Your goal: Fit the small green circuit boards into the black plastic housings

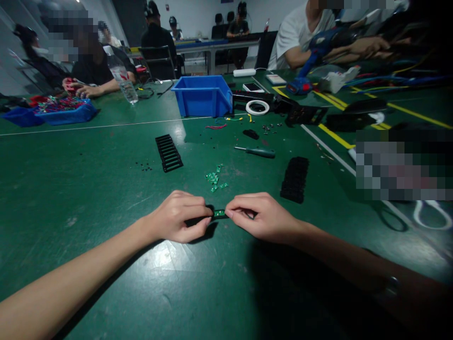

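Small green circuit board [220, 213] in a slim black holder [222, 217].
Holder lies crosswise, pinched at both ends, tips hidden; board face up, pale flecks showing.

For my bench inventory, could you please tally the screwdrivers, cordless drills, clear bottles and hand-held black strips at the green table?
Screwdriver: 1
Cordless drill: 1
Clear bottle: 1
Black strip, between left hand and right hand: 1
Total: 4

1. My one camera rides on my head, looking forward and down across the table [88, 189] from my side of it.
2. It is near enough that my left hand [186, 215] and right hand [264, 215] sit mid-view.
3. Past the table's far edge, it reaches the back wall [198, 19], well off.
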The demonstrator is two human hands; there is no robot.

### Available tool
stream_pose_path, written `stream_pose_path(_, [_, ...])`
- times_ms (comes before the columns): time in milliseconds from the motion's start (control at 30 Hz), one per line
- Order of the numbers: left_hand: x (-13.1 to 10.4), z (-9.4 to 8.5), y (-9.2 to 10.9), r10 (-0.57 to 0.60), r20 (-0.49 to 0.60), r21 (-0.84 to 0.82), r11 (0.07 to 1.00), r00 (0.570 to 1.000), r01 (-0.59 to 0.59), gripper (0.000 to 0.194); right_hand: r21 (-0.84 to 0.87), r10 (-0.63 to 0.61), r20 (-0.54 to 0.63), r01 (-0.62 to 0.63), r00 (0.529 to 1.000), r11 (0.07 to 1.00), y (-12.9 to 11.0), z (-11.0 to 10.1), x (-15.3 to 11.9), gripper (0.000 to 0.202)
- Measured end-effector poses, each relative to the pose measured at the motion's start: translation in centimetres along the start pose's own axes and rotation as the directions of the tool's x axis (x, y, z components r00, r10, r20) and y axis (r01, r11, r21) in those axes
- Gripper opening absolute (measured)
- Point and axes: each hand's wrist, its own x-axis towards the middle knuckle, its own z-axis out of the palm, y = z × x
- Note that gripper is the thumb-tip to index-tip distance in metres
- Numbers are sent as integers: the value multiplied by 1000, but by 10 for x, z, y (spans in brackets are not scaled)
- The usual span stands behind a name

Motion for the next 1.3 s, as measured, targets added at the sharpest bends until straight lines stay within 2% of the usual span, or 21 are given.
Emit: stream_pose_path(1300, [-1,0,0,-2,-5,-24,1000,1000,2,16,5,-4,-13,4,1000,1000,3,0,-2,11])
